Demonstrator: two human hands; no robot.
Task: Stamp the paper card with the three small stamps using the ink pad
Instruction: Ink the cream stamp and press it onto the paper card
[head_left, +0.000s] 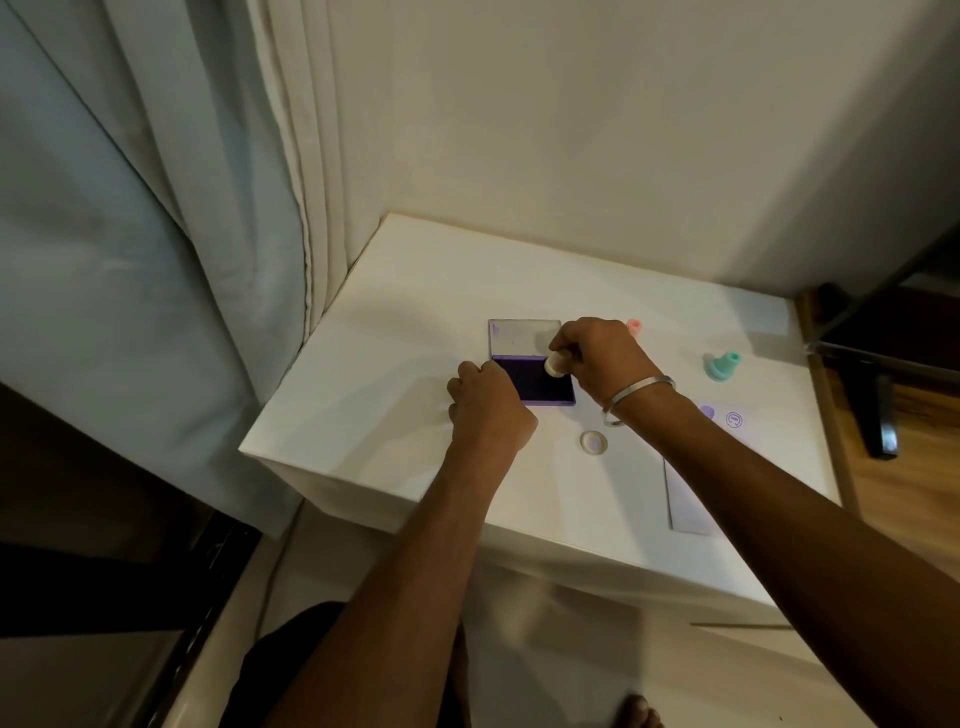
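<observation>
Surface: white table (395, 332), curtain (156, 260) left
Right hand (597, 358): pinching cream stamp (555, 365), tilted over ink pad (535, 382)
Left hand (485, 410): fingers curled at pad's left edge
Card (688, 499): under right forearm
Beyond: green stamp (721, 365), pink stamp (634, 326), cap ring (594, 443)

white tabletop (395, 332): open ink pad (545, 387), green stamp (722, 365), pink stamp (634, 327), clear cap (594, 443), stamped paper card (691, 499).

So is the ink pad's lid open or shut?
Open: the ink pad shows its dark purple surface, with the clear lid flipped back behind it.
</observation>
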